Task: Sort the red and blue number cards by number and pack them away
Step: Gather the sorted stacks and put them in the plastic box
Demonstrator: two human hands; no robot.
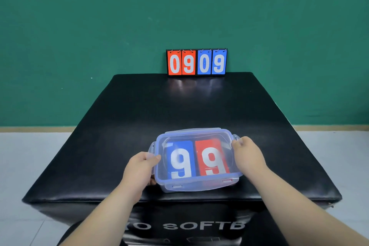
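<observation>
1. From the head view, a clear plastic storage box is sitting on the near half of a black padded bench, with its translucent lid lying on top.
2. Inside it, a blue card and a red card are lying flat side by side, blue on the left, each showing a white 9 through the lid.
3. The left hand is gripping the box's left end, thumb lying over the lid's rim and fingers curling round the side below.
4. The right hand is clamping onto the box's right end, fingers curling in at the side clip.
5. At the bench's far edge a small flip scoreboard is standing upright against the green wall, showing a red 09 and a blue 09.
6. Pale floor is showing on both sides of the bench.
</observation>
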